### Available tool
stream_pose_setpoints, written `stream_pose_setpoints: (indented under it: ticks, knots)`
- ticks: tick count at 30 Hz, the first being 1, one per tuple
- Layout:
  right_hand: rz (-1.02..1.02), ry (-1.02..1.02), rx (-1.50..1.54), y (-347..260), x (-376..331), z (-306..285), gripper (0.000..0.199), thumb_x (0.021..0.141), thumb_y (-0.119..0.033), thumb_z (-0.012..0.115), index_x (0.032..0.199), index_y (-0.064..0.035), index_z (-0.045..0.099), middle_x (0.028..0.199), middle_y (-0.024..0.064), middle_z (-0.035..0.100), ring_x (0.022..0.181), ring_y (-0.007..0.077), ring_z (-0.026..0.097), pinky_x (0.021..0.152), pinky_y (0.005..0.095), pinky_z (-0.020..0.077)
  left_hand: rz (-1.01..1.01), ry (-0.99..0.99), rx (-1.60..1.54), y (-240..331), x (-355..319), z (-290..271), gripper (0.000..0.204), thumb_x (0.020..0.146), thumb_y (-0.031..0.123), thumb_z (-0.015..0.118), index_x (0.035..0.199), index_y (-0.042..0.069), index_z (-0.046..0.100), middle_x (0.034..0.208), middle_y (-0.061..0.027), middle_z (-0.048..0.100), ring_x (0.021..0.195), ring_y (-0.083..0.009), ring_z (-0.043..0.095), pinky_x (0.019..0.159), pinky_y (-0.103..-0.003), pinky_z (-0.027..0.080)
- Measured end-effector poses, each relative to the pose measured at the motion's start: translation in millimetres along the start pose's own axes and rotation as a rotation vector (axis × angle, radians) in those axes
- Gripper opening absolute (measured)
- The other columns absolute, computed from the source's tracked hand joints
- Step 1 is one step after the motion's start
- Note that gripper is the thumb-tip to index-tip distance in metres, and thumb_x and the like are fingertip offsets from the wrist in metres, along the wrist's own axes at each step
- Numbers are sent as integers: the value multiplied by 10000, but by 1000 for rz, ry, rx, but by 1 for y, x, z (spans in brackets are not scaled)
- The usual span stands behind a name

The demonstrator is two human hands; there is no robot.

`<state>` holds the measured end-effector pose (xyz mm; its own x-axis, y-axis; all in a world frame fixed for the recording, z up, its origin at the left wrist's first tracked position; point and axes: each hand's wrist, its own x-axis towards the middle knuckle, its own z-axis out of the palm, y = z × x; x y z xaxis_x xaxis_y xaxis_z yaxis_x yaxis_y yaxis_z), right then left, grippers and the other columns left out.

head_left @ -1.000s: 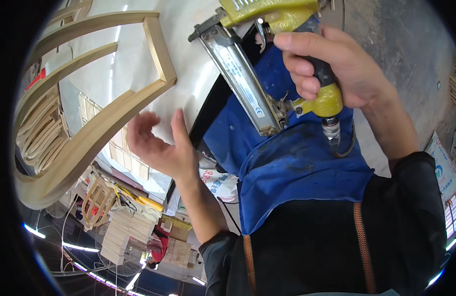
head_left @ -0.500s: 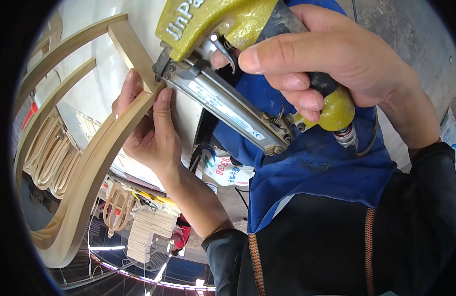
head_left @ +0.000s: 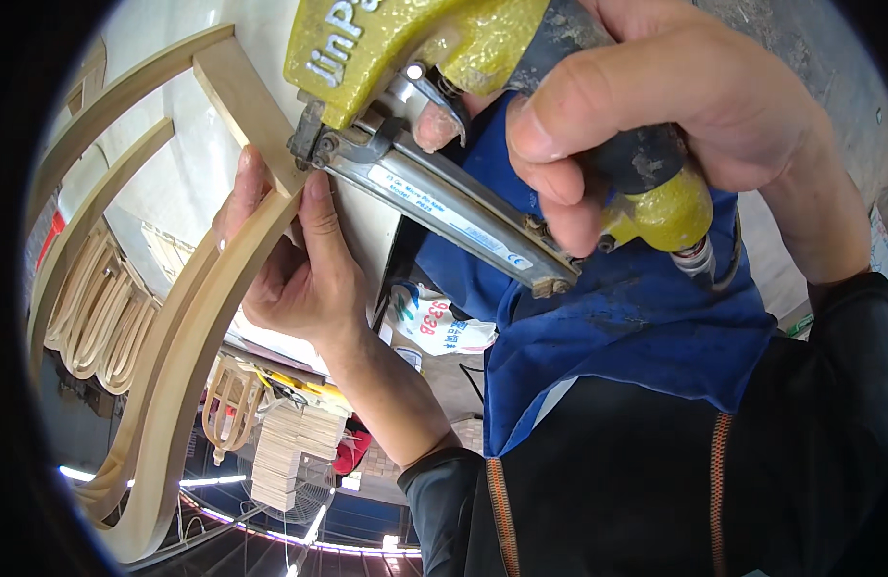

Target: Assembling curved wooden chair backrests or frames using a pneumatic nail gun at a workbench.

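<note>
My right hand [head_left: 655, 106] is wrapped round the black grip of a yellow nail gun [head_left: 405, 58], one finger at its trigger. The gun's silver magazine [head_left: 453, 216] slants down toward my blue apron [head_left: 598, 317]. Its nose touches or nearly touches a joint in a curved wooden frame [head_left: 199, 317], where a short straight crosspiece [head_left: 247, 106] meets a bent rail. My left hand [head_left: 304, 260] grips the frame just below that joint, thumb on the near side and fingers on the far side. Whether a nail is in the joint cannot be seen.
Several curved wooden pieces [head_left: 102, 308] stand stacked at the left. Beyond my left forearm are a pile of light wooden slats [head_left: 295, 447], a fan [head_left: 314, 486] and a white printed bag [head_left: 439, 322]. Behind the frame lies a pale work surface [head_left: 155, 82].
The frame has tilted, its lower curved end swinging down and to the right. The nail gun has shifted slightly, its nose staying by the joint. Both hands keep their holds.
</note>
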<state>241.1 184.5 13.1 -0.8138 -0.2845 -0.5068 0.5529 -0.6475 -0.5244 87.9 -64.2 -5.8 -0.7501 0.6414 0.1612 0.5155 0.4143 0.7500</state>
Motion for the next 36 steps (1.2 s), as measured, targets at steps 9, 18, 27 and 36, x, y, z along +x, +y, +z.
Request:
stream_pose_setpoints:
  ticks: [9,18,27,36]
  knots:
    - [-55,45,-79,5,9,9,292,1011,-293,665,953,-10,622,650,43,584,538,145,573,566,299,502,18,14,16,-2,1,-2,469,934,-83,702,1382,-88,565,1297,-205,665,1140,-223,659,991,-323,536]
    - [-72,73,-113,4,6,7,285,1012,-286,665,1003,-3,627,644,25,564,526,127,553,547,288,485,27,34,-5,-4,0,0,469,931,-83,706,1379,-90,566,1284,-207,670,1130,-216,662,985,-321,536]
    - [-73,78,-135,-1,7,7,287,1013,-279,664,1052,3,632,639,8,544,514,108,534,528,278,468,-30,37,-24,2,0,2,473,929,-86,706,1379,-96,561,1263,-217,679,1113,-220,668,987,-324,535]
    - [-36,79,-115,-2,10,12,296,1014,-272,664,1102,10,637,633,-10,524,502,90,514,508,267,451,-38,27,4,4,-1,1,488,929,-84,702,1392,-90,548,1311,-216,657,1136,-227,663,993,-325,534]
